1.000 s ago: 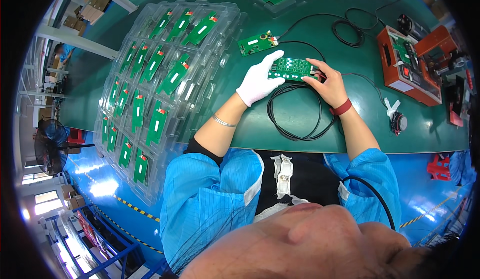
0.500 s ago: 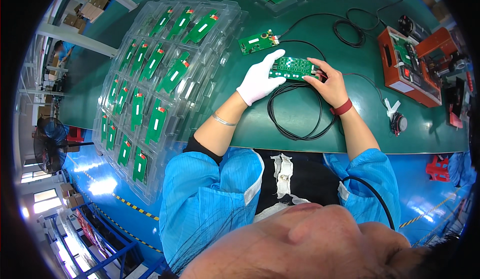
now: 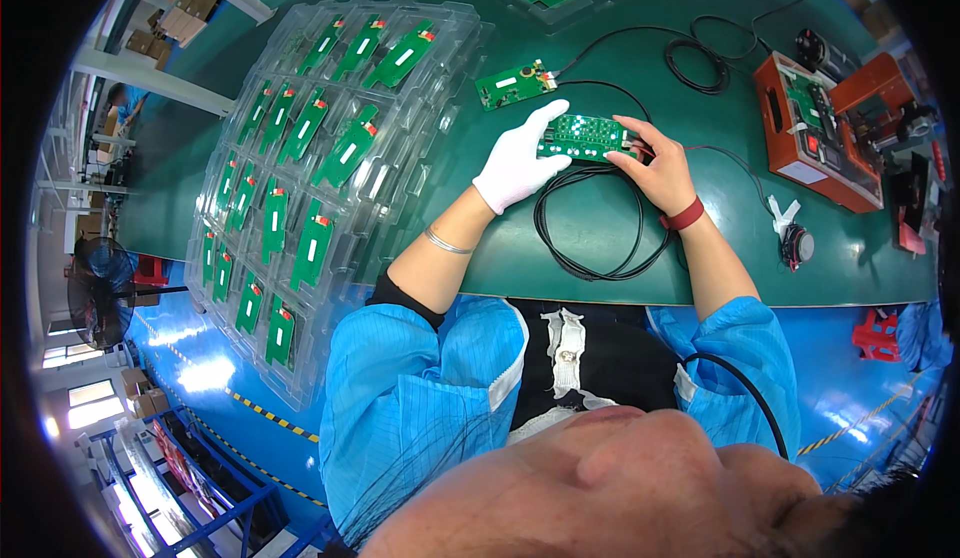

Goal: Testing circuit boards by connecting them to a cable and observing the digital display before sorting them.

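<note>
Green counter (image 3: 600,248), board in hand.
I am gripping the circuit board (image 3: 585,138) with both: left hand (image 3: 518,163) gloved, right hand (image 3: 655,163) at its cabled end; seating looks like the next call.

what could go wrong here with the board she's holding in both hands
The green circuit board is gripped only at its ends by the gloved left hand and bare right hand, so it might slip. The looped black cable beneath could snag a wrist. Bare fingers may smudge the board.
</note>
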The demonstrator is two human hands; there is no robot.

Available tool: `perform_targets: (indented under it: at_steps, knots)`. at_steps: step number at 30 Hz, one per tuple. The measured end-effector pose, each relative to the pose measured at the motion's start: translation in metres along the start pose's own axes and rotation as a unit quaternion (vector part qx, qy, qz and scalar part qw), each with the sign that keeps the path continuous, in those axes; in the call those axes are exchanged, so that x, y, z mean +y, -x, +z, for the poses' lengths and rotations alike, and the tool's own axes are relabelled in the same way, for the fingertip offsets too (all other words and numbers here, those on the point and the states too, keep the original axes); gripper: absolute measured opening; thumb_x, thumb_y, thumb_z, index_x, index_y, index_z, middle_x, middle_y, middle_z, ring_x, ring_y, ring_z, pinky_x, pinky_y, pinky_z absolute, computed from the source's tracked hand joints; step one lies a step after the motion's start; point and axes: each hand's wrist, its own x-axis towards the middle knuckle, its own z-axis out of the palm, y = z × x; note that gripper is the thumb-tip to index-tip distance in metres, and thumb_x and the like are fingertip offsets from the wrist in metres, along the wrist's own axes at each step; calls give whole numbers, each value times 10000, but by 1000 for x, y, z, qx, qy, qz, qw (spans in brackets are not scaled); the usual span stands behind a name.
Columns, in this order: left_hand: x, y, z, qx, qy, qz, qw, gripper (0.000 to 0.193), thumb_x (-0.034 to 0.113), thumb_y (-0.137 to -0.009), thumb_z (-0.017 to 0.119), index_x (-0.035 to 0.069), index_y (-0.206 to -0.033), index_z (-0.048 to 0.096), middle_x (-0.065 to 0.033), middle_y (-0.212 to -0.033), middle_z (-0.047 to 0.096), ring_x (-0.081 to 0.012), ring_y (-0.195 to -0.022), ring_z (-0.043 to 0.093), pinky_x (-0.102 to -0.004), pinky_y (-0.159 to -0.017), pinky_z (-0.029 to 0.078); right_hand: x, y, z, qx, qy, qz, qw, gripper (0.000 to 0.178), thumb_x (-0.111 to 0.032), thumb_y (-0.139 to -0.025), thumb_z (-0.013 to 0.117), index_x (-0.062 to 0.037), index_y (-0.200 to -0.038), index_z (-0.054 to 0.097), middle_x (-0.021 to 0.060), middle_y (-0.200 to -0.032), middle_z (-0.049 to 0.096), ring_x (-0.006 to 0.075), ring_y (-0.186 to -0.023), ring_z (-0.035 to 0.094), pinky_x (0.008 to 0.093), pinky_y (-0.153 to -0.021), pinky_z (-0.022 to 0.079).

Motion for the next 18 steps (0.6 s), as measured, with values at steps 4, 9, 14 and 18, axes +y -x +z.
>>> perform_targets:
  at_steps: [4, 9, 14, 18]
  knots:
    - [3, 0, 0, -5, 8, -13, 1000, 755, 54, -766, 711, 97, -1472, 448, -134, -1350, 609, -270, -1070, 643, -344, -917, 525, 0, 0, 0, -1, 0, -1, 1000, 478, -34, -780, 771, -26, -1245, 662, 56, -986, 719, 117, -749, 593, 227, -717, 509]
    - [3, 0, 0, -7, 8, -20, 1000, 755, 51, -767, 707, 97, -1474, 446, -127, -1358, 606, -270, -1075, 641, -343, -913, 527, -1, 0, -2, -8, -1, 6, 1000, 479, -31, -779, 769, -25, -1245, 663, 58, -998, 719, 118, -763, 596, 229, -725, 510]
    - [-2, 0, 2, 3, 1, 4, 1000, 756, 55, -768, 706, 97, -1476, 443, -121, -1366, 601, -271, -1079, 640, -345, -902, 529, 2, -1, -2, -11, -22, -13, 1000, 477, -26, -780, 764, -27, -1246, 664, 56, -995, 714, 112, -768, 589, 228, -724, 507]
    - [-1, 0, 2, 2, 2, 9, 1000, 753, 57, -768, 704, 96, -1474, 444, -123, -1368, 597, -274, -1083, 640, -345, -896, 530, 3, -1, -2, -4, -54, -13, 998, 475, -25, -783, 760, -30, -1248, 663, 51, -990, 711, 102, -761, 573, 221, -723, 500]
